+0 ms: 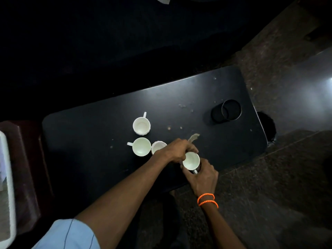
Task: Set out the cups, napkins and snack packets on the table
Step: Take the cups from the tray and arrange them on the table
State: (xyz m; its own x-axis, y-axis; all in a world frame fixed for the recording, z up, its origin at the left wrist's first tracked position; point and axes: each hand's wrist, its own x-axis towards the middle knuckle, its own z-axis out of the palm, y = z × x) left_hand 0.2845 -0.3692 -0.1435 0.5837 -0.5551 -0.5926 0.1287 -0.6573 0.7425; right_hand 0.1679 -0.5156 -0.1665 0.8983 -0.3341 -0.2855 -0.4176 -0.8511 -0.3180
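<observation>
Several white cups are on the black table. One cup stands at the back with its handle pointing away. A second cup has its handle to the left, and a third cup beside it is partly hidden by my left hand. A fourth cup sits near the table's front edge, held from both sides: my left hand grips its far rim and my right hand wraps its near side and handle. No napkins or snack packets are visible.
A black round cup holder sits at the table's right end. Crumbs and a small greenish scrap lie beyond my hands. Dark stone floor runs to the right. A white container stands at the far left.
</observation>
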